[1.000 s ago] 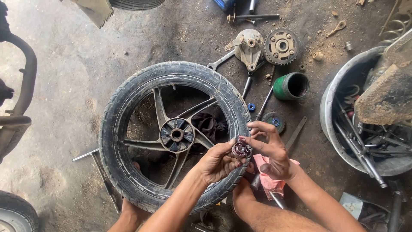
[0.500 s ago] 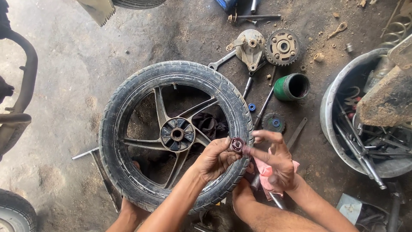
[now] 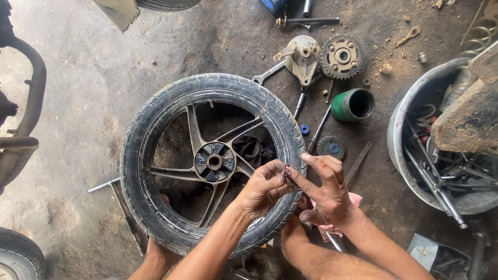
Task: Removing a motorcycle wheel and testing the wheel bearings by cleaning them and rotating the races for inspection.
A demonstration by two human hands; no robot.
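Oily concrete workshop floor, seen from above, with a motorcycle wheel and both hands working over its rim.

From the left: a T-handled wrench (image 3: 111, 184) lies on the floor beside the wheel (image 3: 212, 163), which lies flat, its hub facing up. Over the wheel's right edge the left hand (image 3: 264, 189) is curled, its fingertips pinching a small dark round part (image 3: 287, 173). The right hand (image 3: 324, 189), just beside it, is mostly open with fingers spread, its fingertips touching the same part from the other side. The part sits between the two hands, right of the hub and well apart from it; its long axis cannot be made out. Further right lie a sprocket (image 3: 341, 56), a green cup (image 3: 353, 105) on its side, and a metal basin (image 3: 402, 155) of tools.
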